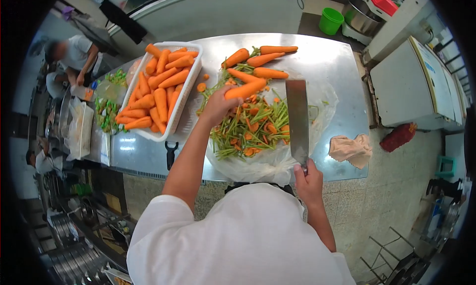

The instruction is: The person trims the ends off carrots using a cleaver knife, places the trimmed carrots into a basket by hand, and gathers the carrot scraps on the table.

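My left hand (pixel 220 106) is closed around the thick end of a carrot (pixel 246 89), holding it above a pile of green stem trimmings and carrot ends (pixel 253 131). In my right hand (pixel 309 182) is the handle of a cleaver (pixel 298 119), its broad blade pointing away from me at the right side of the pile. Beyond the pile lie several whole carrots (pixel 265 60), some with stems at their ends. A clear plastic sheet (pixel 258 170) is spread under the trimmings. To the left, a white basket (pixel 191 94) is heaped with peeled-looking carrots (pixel 161 82).
A peeler (pixel 171 153) lies near the metal table's (pixel 134 153) front edge, left of my arm. A crumpled cloth (pixel 350 150) rests at the right edge. Green-wrapped items (pixel 106 106) sit left of the basket. Another person (pixel 77 57) works at the far left.
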`<state>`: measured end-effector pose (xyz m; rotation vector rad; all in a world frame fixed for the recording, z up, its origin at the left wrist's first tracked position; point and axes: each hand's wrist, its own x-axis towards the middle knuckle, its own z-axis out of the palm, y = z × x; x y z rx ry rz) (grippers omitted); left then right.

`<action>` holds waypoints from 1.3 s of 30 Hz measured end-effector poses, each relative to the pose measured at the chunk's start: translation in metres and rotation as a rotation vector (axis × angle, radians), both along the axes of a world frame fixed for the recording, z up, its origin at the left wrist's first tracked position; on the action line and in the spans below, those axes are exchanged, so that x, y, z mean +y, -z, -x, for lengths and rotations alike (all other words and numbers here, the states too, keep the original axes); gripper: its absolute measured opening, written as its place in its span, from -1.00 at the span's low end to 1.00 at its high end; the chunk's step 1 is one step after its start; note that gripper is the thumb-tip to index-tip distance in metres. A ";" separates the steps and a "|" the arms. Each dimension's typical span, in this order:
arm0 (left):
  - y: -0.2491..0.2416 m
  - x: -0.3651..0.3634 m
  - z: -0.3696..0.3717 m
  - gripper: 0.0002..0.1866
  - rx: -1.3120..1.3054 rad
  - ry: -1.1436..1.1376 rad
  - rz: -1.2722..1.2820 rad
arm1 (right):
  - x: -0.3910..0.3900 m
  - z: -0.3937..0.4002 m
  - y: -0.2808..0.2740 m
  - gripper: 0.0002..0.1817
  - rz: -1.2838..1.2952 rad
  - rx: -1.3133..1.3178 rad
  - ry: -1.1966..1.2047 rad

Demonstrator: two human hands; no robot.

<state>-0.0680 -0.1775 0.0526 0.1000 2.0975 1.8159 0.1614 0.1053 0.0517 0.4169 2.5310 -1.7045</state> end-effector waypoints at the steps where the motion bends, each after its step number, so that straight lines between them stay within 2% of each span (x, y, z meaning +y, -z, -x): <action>1: -0.001 -0.011 -0.017 -0.46 -0.096 -0.018 -0.053 | -0.010 0.008 -0.012 -0.78 -0.012 0.082 -0.032; 2: 0.005 -0.020 -0.033 -0.46 -0.103 -0.030 -0.060 | -0.017 0.012 -0.019 -0.78 -0.018 0.075 -0.044; 4: 0.014 -0.034 -0.055 -0.47 -0.169 -0.165 -0.230 | -0.031 0.022 -0.027 -0.76 -0.054 0.375 -0.088; 7: 0.013 -0.053 -0.072 -0.45 -0.202 -0.143 -0.267 | -0.058 0.036 -0.028 -0.73 -0.163 0.534 -0.106; 8: 0.012 -0.057 -0.078 -0.45 -0.205 -0.149 -0.278 | -0.061 0.042 -0.021 -0.73 -0.164 0.535 -0.120; 10: 0.024 -0.064 -0.082 -0.44 -0.190 -0.168 -0.348 | -0.062 0.053 0.011 -0.72 -0.416 0.191 -0.372; 12: 0.024 -0.071 -0.078 -0.43 -0.157 -0.181 -0.410 | -0.060 0.043 0.028 -0.73 -0.433 0.134 -0.418; 14: 0.021 -0.077 -0.077 -0.30 -0.148 -0.103 -0.401 | -0.061 0.025 0.022 -0.74 -0.177 -0.030 -0.323; 16: 0.002 -0.069 -0.073 -0.23 -0.191 -0.098 -0.367 | -0.059 0.012 0.018 -0.74 -0.092 -0.080 -0.248; 18: -0.012 -0.042 -0.062 -0.16 0.054 -0.184 -0.948 | -0.055 0.022 0.015 -0.74 -0.011 -0.084 -0.162; 20: -0.029 -0.038 -0.054 -0.18 0.026 -0.160 -1.023 | -0.049 0.023 0.014 -0.75 0.098 -0.064 -0.021; 22: -0.033 -0.042 -0.036 -0.20 0.015 -0.132 -1.097 | -0.043 0.024 0.010 -0.76 0.112 0.019 0.013; 24: -0.015 -0.052 -0.022 -0.23 -0.415 0.381 -1.198 | -0.036 0.020 0.001 -0.77 0.068 0.024 0.036; 25: -0.009 -0.052 -0.018 -0.35 -0.475 0.452 -1.198 | -0.033 0.018 0.003 -0.76 0.072 0.004 0.044; 26: 0.007 -0.047 -0.013 -0.35 -0.489 0.468 -1.197 | -0.032 0.012 0.007 -0.76 0.070 0.002 0.064; 28: 0.020 -0.033 -0.008 -0.54 -0.294 0.211 -0.701 | -0.031 0.008 0.012 -0.72 0.017 0.008 0.055; 29: 0.028 -0.029 -0.009 -0.60 -0.306 0.185 -0.748 | -0.030 0.004 0.012 -0.72 0.014 0.008 0.064; 32: 0.005 -0.015 -0.026 -0.60 -0.224 0.208 -0.672 | -0.028 -0.003 -0.001 -0.77 -0.098 0.096 -0.018; 34: 0.002 -0.009 -0.028 -0.59 -0.248 0.190 -0.623 | -0.027 -0.004 -0.012 -0.66 -0.234 0.151 -0.088; 36: -0.004 -0.002 -0.031 -0.52 -0.300 0.165 -0.275 | -0.026 -0.002 -0.014 -0.67 -0.273 0.209 -0.117; 37: -0.004 0.002 -0.032 -0.52 -0.299 0.168 -0.275 | -0.025 -0.002 -0.016 -0.68 -0.315 0.266 -0.142; 39: -0.003 0.007 -0.036 -0.46 -0.114 0.164 -0.141 | -0.026 0.000 -0.021 -0.68 -0.371 0.323 -0.172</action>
